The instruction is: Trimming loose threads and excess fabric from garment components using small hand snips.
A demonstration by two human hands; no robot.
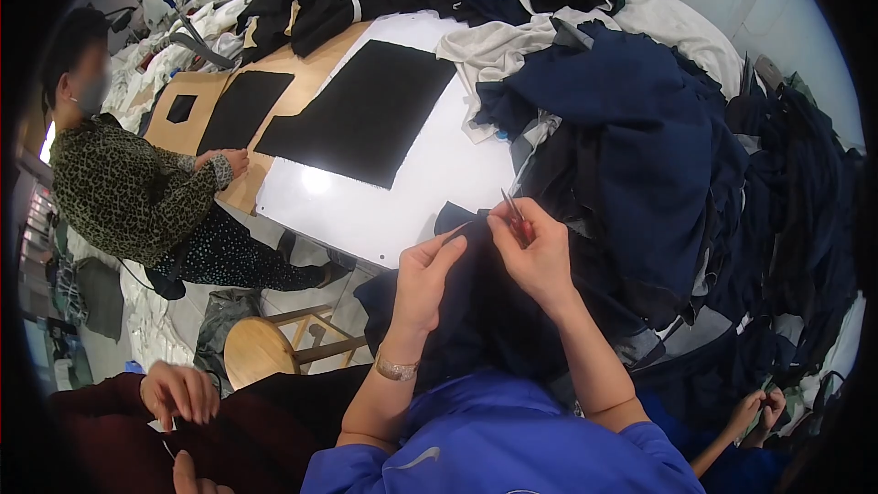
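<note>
A piece of dark navy cloth (476, 297) hangs between my hands and drapes over my lap. My left hand (425, 276) pinches its upper edge between thumb and fingers. My right hand (538, 252) is closed around small scissors (524, 225) with red handles, their blades pointing up and away from me. The thumb and forefinger of that hand also meet at the cloth's edge, close to my left fingertips. Whether a thread lies between them is too small to tell.
Black cut cloth panels (366, 110) lie on the white table (320, 206) ahead. A large navy garment heap (631, 137) rises at the right. A person in a patterned top (128, 187) stands at the left, near a wooden stool (261, 352). Other people's hands (183, 393) work at both lower sides.
</note>
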